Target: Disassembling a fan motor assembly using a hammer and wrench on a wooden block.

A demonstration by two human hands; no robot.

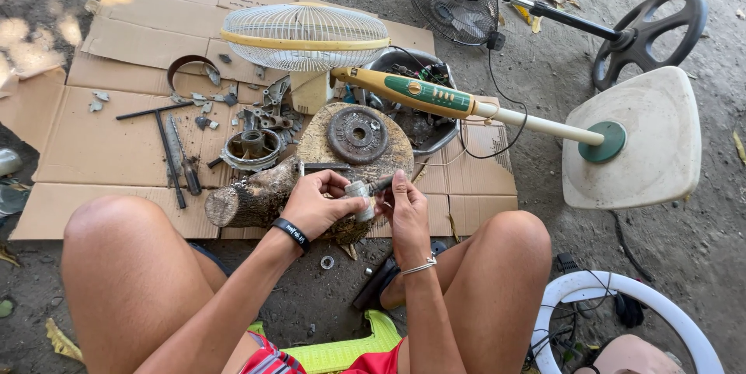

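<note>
- Flattened cardboard (116,148) covers the dirt ground across the frame's left and centre.
- Left hand (315,204) grasps a small pale cylindrical part (357,191) at centre.
- Right hand (406,211) pinches a dark tool (381,184) against the part.
- Behind them a log (256,195) bears a round metal disc (357,134).
- A dismantled fan's white grille (305,36) lies further up.

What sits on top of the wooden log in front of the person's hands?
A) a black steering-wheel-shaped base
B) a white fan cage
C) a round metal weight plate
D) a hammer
C: a round metal weight plate lies flat on the log, just beyond both hands.
</note>
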